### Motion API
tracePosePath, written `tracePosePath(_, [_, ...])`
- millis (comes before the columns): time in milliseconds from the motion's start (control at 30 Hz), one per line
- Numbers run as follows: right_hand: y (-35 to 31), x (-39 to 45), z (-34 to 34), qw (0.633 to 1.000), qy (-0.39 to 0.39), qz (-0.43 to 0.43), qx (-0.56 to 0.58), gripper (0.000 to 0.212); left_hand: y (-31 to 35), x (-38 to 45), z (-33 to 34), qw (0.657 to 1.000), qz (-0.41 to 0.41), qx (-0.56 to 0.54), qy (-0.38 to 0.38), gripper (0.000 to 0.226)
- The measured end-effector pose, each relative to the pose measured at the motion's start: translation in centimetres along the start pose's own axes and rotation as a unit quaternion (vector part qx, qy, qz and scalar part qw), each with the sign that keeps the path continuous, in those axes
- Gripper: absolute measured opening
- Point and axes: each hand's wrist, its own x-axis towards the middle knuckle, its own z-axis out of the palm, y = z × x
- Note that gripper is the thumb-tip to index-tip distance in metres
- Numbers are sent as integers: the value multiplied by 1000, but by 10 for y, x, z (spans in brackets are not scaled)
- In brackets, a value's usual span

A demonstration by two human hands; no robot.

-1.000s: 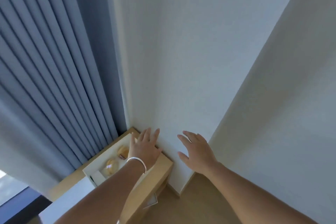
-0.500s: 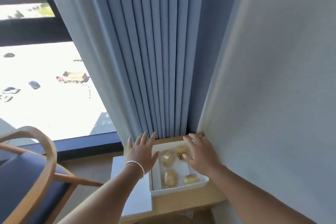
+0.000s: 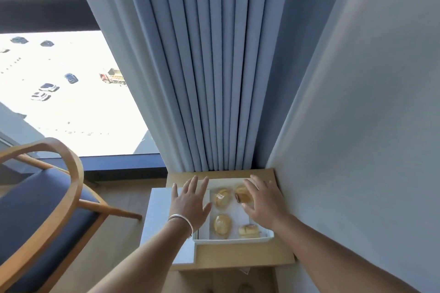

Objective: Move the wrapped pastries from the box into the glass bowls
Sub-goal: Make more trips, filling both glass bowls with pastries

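A white open box [image 3: 232,240] sits on a small wooden table [image 3: 242,257] in the corner. Inside lie several wrapped pastries: one far left [image 3: 222,198], one far right [image 3: 241,195], one near left [image 3: 222,224], one near right [image 3: 248,231]. My left hand [image 3: 190,202], with a bracelet on the wrist, hovers spread over the box's left edge. My right hand [image 3: 264,200] hovers spread over the box's right side, fingers by the far right pastry. Both hold nothing. No glass bowls are in view.
The box's white lid [image 3: 159,221] lies flat to the left of the box. Blue curtains [image 3: 214,78] hang behind the table, a white wall [image 3: 357,150] stands at the right. A wooden chair with a blue seat [image 3: 40,209] is at the left by the window.
The view has swung from the wall to the corner table and settled. Both hands stay spread over the box, with the right hand slightly further over the pastries.
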Motion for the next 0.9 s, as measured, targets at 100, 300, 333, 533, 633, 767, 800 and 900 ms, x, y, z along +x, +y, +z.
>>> tracePosePath(100, [8, 4, 11, 1000, -27, 5, -11, 70, 2, 12, 17, 1000, 11, -14, -11, 71])
tracePosePath(300, [16, 8, 48, 995, -90, 44, -7, 74, 9, 25, 70, 997, 26, -36, -61, 71])
tracePosePath(333, [17, 9, 57, 993, -104, 52, 0, 74, 10, 26, 79, 996, 26, -44, -72, 72])
tracePosePath(533, [27, 18, 114, 980, -185, 69, 16, 69, 14, 41, 139, 988, 33, -80, -130, 69])
tracePosePath(633, [29, 29, 143, 972, -218, 80, 28, 68, 15, 56, 164, 983, 39, -90, -153, 65])
tracePosePath(767, [31, 47, 180, 964, -243, 100, 35, 69, 20, 81, 196, 970, 45, -119, -205, 66])
tracePosePath(800, [32, 51, 188, 962, -252, 105, 33, 70, 23, 87, 204, 967, 50, -120, -219, 67])
tracePosePath(900, [38, 57, 210, 953, -276, 122, 31, 68, 33, 98, 227, 953, 66, -106, -276, 76])
